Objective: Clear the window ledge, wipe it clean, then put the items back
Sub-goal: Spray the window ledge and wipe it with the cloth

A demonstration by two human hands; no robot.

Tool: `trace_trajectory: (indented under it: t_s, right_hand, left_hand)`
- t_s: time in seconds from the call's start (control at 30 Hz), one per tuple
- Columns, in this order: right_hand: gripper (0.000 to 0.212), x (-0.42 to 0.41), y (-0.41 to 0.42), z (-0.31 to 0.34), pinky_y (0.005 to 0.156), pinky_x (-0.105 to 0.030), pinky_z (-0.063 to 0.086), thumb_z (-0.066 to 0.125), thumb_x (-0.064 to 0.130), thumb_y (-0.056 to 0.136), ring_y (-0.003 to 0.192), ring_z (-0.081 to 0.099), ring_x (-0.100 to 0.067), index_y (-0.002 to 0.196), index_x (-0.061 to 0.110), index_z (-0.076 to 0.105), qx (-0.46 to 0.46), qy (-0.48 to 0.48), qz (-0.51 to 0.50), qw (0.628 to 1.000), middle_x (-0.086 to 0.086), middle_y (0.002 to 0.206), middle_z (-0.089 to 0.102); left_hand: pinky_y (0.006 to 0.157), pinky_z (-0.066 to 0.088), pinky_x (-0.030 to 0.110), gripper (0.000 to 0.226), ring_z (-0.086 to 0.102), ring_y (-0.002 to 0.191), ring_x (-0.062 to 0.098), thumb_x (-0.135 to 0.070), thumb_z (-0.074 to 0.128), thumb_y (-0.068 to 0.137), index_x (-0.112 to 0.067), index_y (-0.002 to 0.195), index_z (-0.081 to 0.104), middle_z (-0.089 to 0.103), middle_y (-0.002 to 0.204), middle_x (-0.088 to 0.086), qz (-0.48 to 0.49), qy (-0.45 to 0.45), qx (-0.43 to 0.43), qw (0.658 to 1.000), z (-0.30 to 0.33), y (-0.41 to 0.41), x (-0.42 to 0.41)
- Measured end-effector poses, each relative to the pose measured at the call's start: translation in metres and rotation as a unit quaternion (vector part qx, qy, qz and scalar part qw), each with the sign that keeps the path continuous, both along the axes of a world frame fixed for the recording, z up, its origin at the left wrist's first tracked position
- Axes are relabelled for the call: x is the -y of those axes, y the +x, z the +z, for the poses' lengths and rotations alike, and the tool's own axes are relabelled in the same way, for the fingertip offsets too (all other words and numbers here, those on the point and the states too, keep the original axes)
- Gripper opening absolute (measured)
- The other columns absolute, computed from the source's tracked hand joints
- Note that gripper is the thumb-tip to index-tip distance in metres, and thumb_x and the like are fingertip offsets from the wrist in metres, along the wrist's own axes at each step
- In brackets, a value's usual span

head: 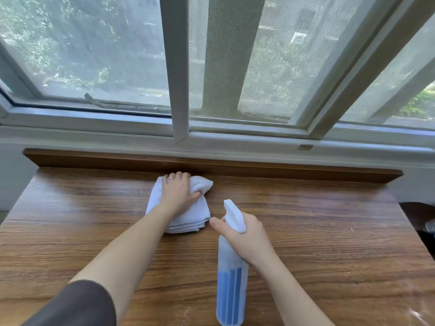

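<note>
A folded white cloth [188, 220] lies on the wooden ledge surface [317, 220], close to its raised back lip [235, 169]. My left hand [179, 191] presses flat on the cloth's far part, fingers gathered over it and thumb hooked into a fold. My right hand [244, 238] grips the neck of a spray bottle [231, 290] with a white nozzle and blue liquid inside. The nozzle points forward toward the window, just right of the cloth. The bottle is held above the wood, near the front middle.
A white-framed window [181, 67] with a mesh screen rises behind the ledge. Its white sill [259, 147] runs just beyond the wooden lip. A dark object [421, 222] shows past the ledge's right edge. My dark sleeve is at bottom left.
</note>
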State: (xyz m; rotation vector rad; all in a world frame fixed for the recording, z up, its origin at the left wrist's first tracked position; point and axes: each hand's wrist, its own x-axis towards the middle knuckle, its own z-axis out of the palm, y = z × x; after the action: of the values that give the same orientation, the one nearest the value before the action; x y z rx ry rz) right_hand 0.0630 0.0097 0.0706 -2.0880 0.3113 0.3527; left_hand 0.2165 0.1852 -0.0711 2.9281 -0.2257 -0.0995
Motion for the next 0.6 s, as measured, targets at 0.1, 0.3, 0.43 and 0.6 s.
trace_trajectory:
  t_s: [0.1,0.3,0.43,0.6]
  right_hand:
    - [0.042,0.004,0.0,0.003,0.065,-0.027,0.044,0.068,0.061,0.08,0.064,0.057,-0.004,0.077,0.019,0.065,0.005,-0.007,-0.001,1.0,0.01,0.065,0.061]
    - [0.039,0.008,-0.001,0.006,0.062,-0.025,0.043,0.07,0.059,0.081,0.062,0.055,-0.002,0.075,0.02,0.064,0.019,-0.012,0.002,1.0,0.009,0.065,0.061]
    - [0.04,0.006,-0.004,0.005,0.063,-0.025,0.044,0.069,0.062,0.079,0.065,0.058,-0.005,0.074,0.023,0.064,0.021,-0.016,-0.002,1.0,0.008,0.066,0.062]
    - [0.043,0.001,-0.009,0.002,0.062,-0.025,0.043,0.068,0.064,0.078,0.061,0.055,-0.002,0.075,0.021,0.064,0.018,-0.005,0.003,1.0,0.01,0.063,0.06]
  left_hand:
    - [0.101,0.032,0.043,0.062,0.052,0.109,0.03,-0.061,0.059,0.078,-0.013,0.116,0.055,0.058,0.114,0.008,-0.014,0.022,-0.003,1.0,0.004,0.005,0.001]
    - [0.094,0.039,0.045,0.073,0.055,0.093,0.034,-0.07,0.035,0.069,-0.007,0.098,0.058,0.061,0.096,0.013,-0.094,0.052,0.011,0.994,0.006,-0.003,-0.01]
    - [0.077,0.042,0.04,0.064,0.053,0.084,0.03,-0.067,0.042,0.066,-0.01,0.092,0.057,0.059,0.089,0.009,-0.096,0.046,0.02,0.994,0.003,-0.021,-0.019]
    - [0.065,0.045,0.039,0.057,0.053,0.066,0.03,-0.066,0.049,0.059,-0.012,0.076,0.051,0.054,0.072,0.006,-0.09,-0.004,0.101,0.991,-0.009,-0.056,-0.025]
